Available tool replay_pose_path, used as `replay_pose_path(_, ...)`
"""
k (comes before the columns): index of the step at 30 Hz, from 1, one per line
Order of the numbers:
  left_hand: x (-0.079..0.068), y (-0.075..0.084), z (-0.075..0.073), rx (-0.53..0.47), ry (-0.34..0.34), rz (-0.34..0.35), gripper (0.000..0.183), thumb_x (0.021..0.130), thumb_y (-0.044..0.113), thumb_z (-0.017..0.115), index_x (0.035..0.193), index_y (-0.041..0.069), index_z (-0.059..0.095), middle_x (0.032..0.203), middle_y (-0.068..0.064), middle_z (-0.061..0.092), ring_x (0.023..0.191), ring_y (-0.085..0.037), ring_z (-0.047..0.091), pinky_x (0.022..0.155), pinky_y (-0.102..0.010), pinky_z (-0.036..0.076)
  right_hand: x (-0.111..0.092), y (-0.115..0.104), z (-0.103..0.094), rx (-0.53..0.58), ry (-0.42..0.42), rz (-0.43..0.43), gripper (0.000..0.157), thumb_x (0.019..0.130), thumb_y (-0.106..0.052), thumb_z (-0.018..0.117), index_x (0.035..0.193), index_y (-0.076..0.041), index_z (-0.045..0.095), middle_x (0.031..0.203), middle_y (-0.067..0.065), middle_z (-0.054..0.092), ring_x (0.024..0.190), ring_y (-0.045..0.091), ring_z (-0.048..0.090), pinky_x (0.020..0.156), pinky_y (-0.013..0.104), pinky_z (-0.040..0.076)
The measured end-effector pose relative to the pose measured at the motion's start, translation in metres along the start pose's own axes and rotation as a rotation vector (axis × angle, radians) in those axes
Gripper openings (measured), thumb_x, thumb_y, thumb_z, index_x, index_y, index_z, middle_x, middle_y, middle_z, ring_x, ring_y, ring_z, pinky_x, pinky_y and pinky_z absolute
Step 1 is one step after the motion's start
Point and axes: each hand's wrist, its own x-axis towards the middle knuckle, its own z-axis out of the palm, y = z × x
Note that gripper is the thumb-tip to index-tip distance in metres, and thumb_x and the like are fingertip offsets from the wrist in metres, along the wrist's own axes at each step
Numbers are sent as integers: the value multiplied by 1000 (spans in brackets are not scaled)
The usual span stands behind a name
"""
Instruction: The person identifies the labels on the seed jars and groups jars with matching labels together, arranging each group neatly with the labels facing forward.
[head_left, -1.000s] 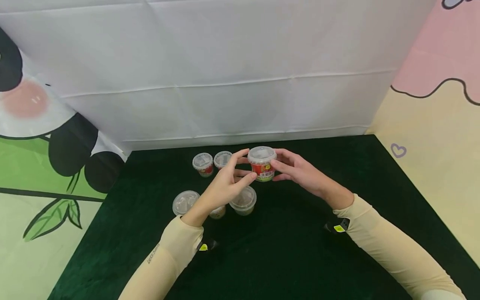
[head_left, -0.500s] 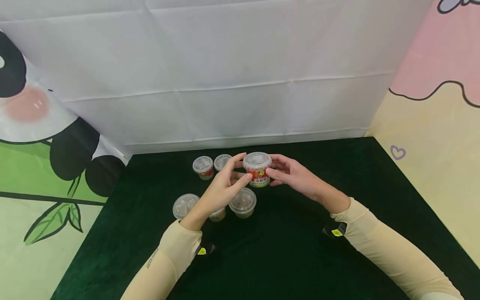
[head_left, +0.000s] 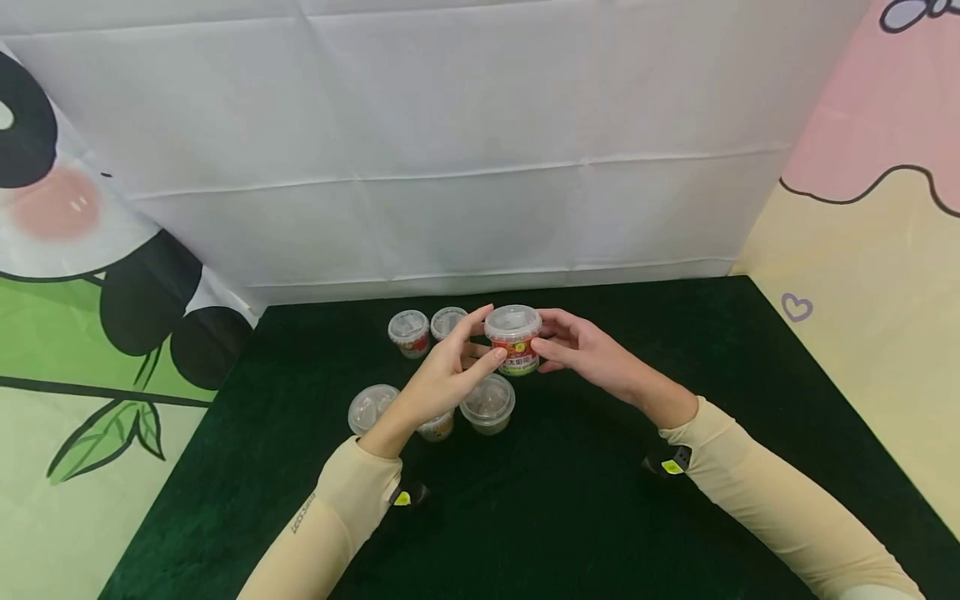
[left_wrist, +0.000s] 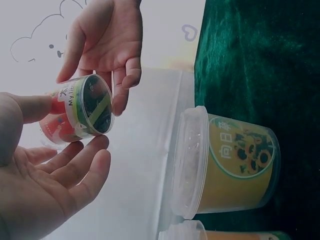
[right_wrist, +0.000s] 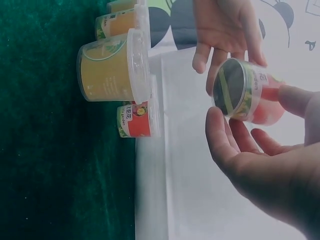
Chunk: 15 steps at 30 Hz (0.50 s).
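A small clear plastic cup (head_left: 516,354) with a lid and a red, white and green label is held up between both hands. My left hand (head_left: 447,372) grips its left side, thumb in front and fingers behind. On the opposite side, my right hand (head_left: 596,354) holds it with the thumb on the label's edge. The left wrist view shows the cup's clear base (left_wrist: 97,106), dark contents behind it. Below the raised cup stands a larger lidded tub (head_left: 488,406); its yellow label with sunflowers (left_wrist: 254,152) shows in the left wrist view.
Two small red-labelled cups (head_left: 409,335) stand at the back left of the dark green cloth (head_left: 585,508). Nearer, another wide-lidded tub (head_left: 371,407) and a smaller cup (head_left: 437,427) are partly covered by my left arm. A white sheet (head_left: 465,225) hangs behind.
Both hands have brought the cup slightly left and lower, and its label has turned to face the head camera more. Over the last half second they have barely moved.
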Motion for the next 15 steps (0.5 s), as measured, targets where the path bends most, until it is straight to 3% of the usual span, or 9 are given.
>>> replay_pose_path(15, -3, 0, -1, 9, -19, 4, 65, 105, 24, 58, 161, 21, 25, 145, -12, 46, 113, -25, 64, 90, -41, 57, 0, 0, -2, 13, -30, -6, 50, 107, -25, 56, 151, -8, 39, 137, 17, 50, 124, 33, 53, 99, 45, 52)
